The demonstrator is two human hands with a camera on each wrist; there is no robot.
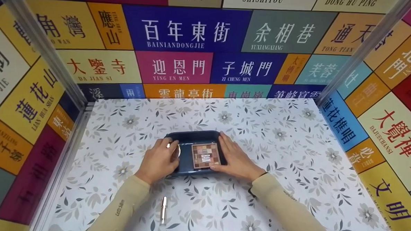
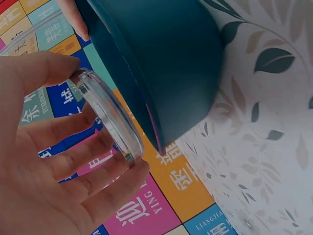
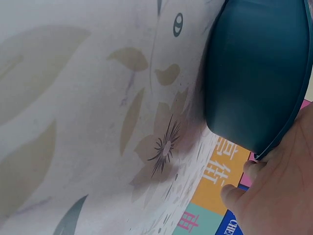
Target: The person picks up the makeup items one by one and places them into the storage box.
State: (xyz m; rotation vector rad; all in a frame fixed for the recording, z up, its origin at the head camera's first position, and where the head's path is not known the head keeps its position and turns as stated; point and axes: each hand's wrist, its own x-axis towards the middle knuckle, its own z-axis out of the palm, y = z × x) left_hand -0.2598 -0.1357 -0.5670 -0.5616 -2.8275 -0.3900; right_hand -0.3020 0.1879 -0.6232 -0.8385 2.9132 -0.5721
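Note:
A dark blue-green tray (image 1: 185,171) sits on the patterned tabletop, its outer wall showing in both wrist views. Over its left end, my left hand (image 1: 160,160) pinches a round compact with a clear rim (image 2: 110,115) between thumb and curled fingers, its face tilted. Inside the tray on the right lies a square makeup palette (image 1: 205,156) with a grid of brown and pink tones. At the tray's right end, my right hand (image 1: 238,162) holds the wall, fingers along the rim and thumb over the palette's near corner. Part of the compact is hidden by my left fingers in the head view.
A slim gold and silver tube (image 1: 163,211), like a lipstick, lies on the table in front of the tray, near my left forearm. Walls with colourful lettered panels (image 1: 185,29) rise behind and on both sides of the tabletop (image 1: 257,201).

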